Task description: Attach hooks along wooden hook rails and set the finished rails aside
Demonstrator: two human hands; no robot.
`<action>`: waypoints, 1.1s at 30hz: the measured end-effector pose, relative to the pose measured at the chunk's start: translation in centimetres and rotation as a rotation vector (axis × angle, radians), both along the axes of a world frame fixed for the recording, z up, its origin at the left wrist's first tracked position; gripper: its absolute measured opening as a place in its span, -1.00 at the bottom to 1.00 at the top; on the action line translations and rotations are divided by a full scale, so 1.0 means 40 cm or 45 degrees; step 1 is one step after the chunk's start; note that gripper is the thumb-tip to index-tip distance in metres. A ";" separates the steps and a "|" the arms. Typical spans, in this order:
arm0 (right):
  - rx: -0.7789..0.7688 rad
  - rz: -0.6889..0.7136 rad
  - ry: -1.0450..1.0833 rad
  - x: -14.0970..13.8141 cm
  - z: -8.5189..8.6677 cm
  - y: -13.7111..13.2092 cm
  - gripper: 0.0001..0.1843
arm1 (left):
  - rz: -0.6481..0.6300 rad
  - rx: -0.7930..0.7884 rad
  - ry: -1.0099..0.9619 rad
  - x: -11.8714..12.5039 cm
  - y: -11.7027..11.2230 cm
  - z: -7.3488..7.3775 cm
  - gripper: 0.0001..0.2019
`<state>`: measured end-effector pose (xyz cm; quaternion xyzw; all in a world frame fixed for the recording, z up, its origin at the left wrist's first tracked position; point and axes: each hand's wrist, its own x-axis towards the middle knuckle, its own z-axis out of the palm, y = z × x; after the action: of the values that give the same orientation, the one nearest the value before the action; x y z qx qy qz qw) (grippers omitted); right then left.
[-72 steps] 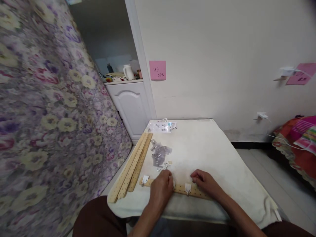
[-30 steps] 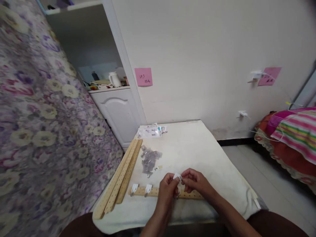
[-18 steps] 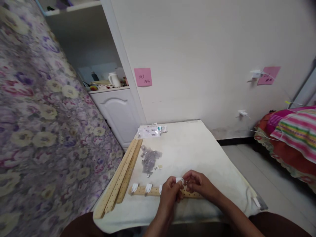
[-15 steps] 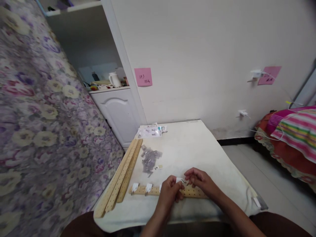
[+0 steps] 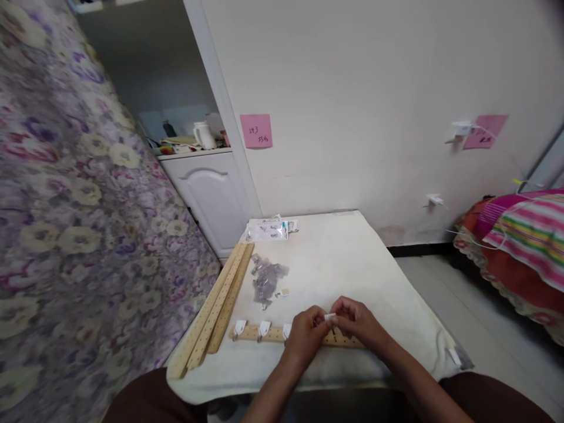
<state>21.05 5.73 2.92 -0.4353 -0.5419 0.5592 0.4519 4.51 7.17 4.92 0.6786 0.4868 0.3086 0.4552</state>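
Over a perforated wooden strip [image 5: 275, 333], my left hand [image 5: 307, 330] and my right hand [image 5: 358, 320] meet, both with fingers pinched on a small white adhesive hook [image 5: 329, 316]. Only the hook's white edge shows between the fingertips; the rest is hidden. Along the strip's left part sit white hooks, one at the left end [image 5: 239, 328], another beside it [image 5: 264, 329] and a third [image 5: 286, 331] partly covered by my left hand. Behind the strip lies a heap of hooks in clear packets [image 5: 268, 279], with a small beige piece [image 5: 284, 292] at its right.
More perforated wooden strips [image 5: 215, 311] lie side by side along the left of the cloth-covered table [image 5: 343, 258]. A clear package [image 5: 267, 231] is at the back edge. The wall [image 5: 335, 106] rises behind, and a flowered curtain [image 5: 88, 223] hangs at left.
My right hand has come left to meet my left hand, and its fingers have closed on the hook. The hook has turned, now showing mostly a white edge.
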 end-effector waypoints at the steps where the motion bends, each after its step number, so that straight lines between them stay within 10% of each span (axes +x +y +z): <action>1: -0.009 0.012 -0.002 0.002 0.001 -0.001 -0.66 | -0.003 0.003 0.018 0.001 -0.002 -0.001 -0.78; 9: 0.072 -0.078 -0.274 0.041 -0.040 0.008 -0.86 | 0.042 0.096 0.116 -0.021 -0.049 -0.006 -0.86; 18: 0.056 -0.119 -0.467 0.059 -0.093 0.020 -0.95 | -0.194 0.085 0.397 -0.015 -0.184 -0.107 -0.84; 33: -0.020 -0.165 -0.549 0.062 -0.117 0.030 -0.94 | -0.233 0.271 0.536 -0.006 -0.179 -0.128 -0.77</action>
<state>23.51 6.92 -1.74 -0.5823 -0.5924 0.4272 0.3571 4.27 0.01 -0.19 0.8134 0.4723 0.1674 0.2956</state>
